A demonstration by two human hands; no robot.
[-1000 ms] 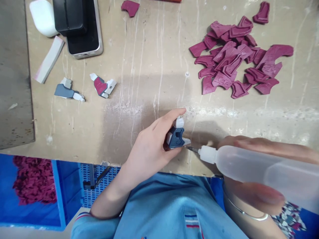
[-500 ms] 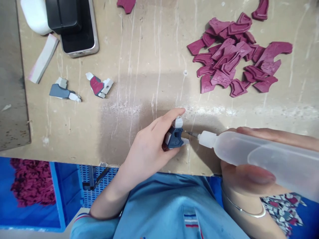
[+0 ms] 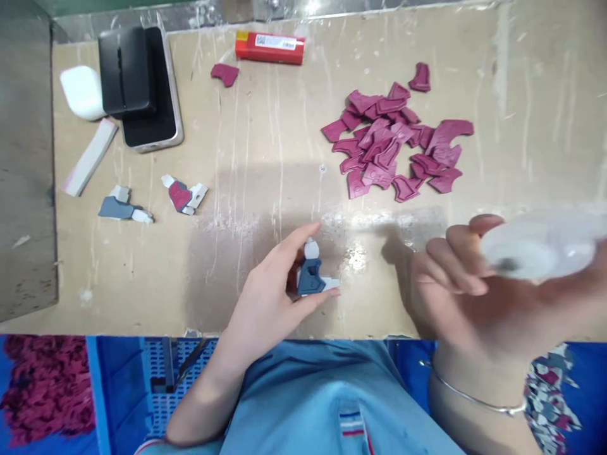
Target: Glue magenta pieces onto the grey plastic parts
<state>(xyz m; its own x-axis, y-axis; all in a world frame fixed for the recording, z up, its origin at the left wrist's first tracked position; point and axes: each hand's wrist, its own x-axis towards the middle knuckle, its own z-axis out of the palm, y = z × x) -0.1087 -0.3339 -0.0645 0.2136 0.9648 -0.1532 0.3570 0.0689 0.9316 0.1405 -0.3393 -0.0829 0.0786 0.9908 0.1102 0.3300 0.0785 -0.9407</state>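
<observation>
My left hand (image 3: 272, 294) grips a small grey-and-white plastic piece (image 3: 310, 277) between thumb and fingers, low over the front of the table. The dark grey face with a hollow in it looks upward. Off to the right, my right hand (image 3: 467, 284) is closed around a translucent squeeze bottle (image 3: 535, 243), well apart from the piece. Motion blurs the bottle, and its tip is hard to make out. Two similar pieces lie on the left of the table: a grey-and-white one (image 3: 116, 207) and one with a maroon inlay (image 3: 180, 196).
Maroon plates (image 3: 382, 139) lie heaped at the back right, with a single maroon plate (image 3: 225, 74) near a red tube (image 3: 270, 48). A phone (image 3: 152, 136) under a black case stands back left. Blue bins (image 3: 118, 385) below the table edge hold maroon parts and grey-white-maroon pieces.
My right hand has drawn the squeeze bottle back from the grey piece and turned it. My left hand still holds the piece. The view has shifted, showing more of the table's back.
</observation>
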